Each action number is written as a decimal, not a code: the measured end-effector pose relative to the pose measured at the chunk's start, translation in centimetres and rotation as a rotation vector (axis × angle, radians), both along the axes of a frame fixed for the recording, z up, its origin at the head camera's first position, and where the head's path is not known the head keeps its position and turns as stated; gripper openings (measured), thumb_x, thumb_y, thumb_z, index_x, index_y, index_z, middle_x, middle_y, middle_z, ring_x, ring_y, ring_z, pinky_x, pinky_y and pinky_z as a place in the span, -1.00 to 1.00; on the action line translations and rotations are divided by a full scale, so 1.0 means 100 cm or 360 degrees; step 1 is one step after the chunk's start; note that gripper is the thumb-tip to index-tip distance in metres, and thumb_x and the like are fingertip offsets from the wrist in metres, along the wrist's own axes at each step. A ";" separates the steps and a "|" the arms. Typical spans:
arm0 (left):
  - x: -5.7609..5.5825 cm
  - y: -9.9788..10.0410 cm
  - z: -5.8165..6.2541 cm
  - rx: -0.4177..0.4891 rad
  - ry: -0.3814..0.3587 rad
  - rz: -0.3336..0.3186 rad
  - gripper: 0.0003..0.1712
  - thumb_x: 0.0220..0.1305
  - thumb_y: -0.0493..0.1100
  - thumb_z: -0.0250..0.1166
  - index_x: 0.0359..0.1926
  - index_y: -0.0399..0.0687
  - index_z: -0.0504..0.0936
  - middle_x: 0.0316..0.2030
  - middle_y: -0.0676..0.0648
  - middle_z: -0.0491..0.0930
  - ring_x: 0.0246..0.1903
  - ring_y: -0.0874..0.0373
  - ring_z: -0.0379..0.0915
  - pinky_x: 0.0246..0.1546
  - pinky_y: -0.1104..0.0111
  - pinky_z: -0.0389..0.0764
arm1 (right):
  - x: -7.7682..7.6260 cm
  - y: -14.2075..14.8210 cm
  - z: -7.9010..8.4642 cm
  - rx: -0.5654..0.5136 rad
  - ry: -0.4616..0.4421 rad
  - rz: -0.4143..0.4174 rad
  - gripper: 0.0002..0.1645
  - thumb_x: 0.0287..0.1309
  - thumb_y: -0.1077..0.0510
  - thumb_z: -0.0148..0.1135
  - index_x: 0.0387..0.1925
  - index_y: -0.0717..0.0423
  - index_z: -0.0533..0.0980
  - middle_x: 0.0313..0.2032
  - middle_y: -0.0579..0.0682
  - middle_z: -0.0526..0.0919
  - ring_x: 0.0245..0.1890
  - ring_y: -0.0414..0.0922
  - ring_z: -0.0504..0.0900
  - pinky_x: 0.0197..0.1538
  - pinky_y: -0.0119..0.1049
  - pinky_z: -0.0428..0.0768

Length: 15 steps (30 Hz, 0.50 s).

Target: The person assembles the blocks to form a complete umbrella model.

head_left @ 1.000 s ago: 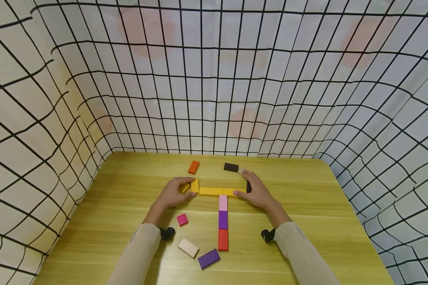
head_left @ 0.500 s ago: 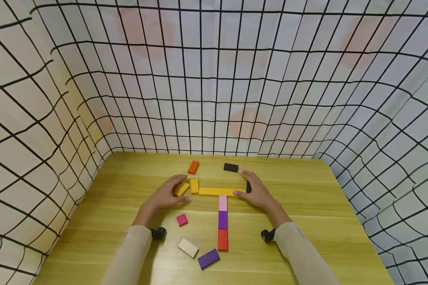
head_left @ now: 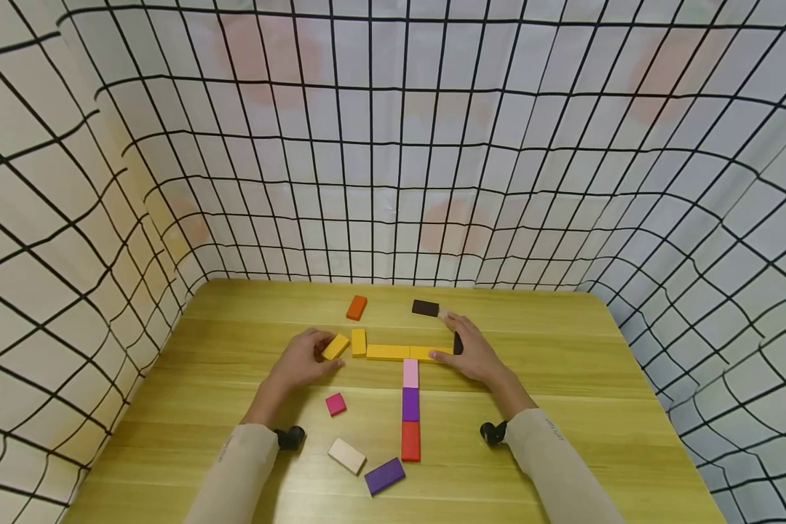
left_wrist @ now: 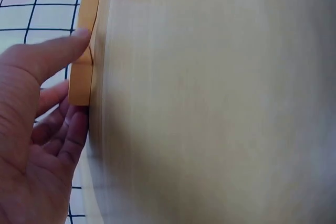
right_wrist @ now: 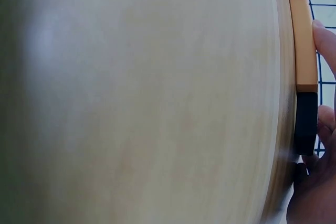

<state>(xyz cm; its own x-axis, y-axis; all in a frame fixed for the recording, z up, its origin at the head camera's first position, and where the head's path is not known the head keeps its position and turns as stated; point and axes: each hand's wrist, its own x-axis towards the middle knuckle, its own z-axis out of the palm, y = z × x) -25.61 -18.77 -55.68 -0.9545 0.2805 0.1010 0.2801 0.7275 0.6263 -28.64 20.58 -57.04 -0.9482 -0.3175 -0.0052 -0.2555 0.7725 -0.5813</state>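
Observation:
In the head view my left hand (head_left: 299, 359) curls its fingers round the left end of a tilted yellow block (head_left: 336, 347), its thumb in front. Just right of that stands another yellow block (head_left: 359, 342), then a row of two yellow blocks (head_left: 388, 353). My right hand (head_left: 471, 352) lies with fingers fairly straight, thumb on the right yellow block (head_left: 421, 354), and a black block (head_left: 458, 343) partly hidden under it. A fingertip is at a small pale block (head_left: 443, 313). Pink (head_left: 410, 373), purple (head_left: 410, 404) and red (head_left: 410, 441) blocks run in a column below the row.
Loose on the wooden table (head_left: 537, 466) lie an orange block (head_left: 356, 307), a dark brown block (head_left: 426, 308), a magenta block (head_left: 335, 404), a cream block (head_left: 347, 455) and a purple block (head_left: 385, 477). A black net (head_left: 393, 182) surrounds the table's back and sides.
My left hand has let go of the upright yellow block, moved left, and curled its fingers at the tilted yellow block. My right hand has stayed put.

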 end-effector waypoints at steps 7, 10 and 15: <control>-0.002 0.005 0.003 0.0081 -0.0042 0.0176 -0.53 0.19 -0.09 0.52 0.08 -0.21 0.72 -0.12 -0.12 0.71 -0.20 0.11 0.58 -0.11 0.22 0.67 | 0.000 0.001 0.000 -0.0007 0.0031 0.0019 0.19 0.18 -0.41 0.35 0.62 0.01 0.10 0.63 0.06 0.04 0.63 0.21 -0.07 0.56 0.34 0.06; -0.007 0.009 0.004 0.0159 -0.0014 0.0235 -0.54 0.21 -0.10 0.51 0.09 -0.21 0.71 -0.11 -0.13 0.72 -0.21 0.10 0.60 -0.13 0.23 0.68 | 0.001 0.001 0.000 -0.0011 0.0054 0.0022 0.18 0.19 -0.40 0.36 0.62 0.04 0.11 0.63 0.09 0.06 0.62 0.24 -0.03 0.54 0.35 0.08; -0.014 0.023 0.014 0.0336 0.0010 0.0268 -0.53 0.21 -0.10 0.50 0.11 -0.19 0.71 -0.09 -0.15 0.71 -0.20 0.06 0.61 -0.12 0.23 0.67 | 0.000 0.001 0.000 -0.0015 0.0030 0.0022 0.19 0.18 -0.42 0.35 0.62 0.02 0.10 0.63 0.06 0.04 0.63 0.20 -0.03 0.56 0.32 0.07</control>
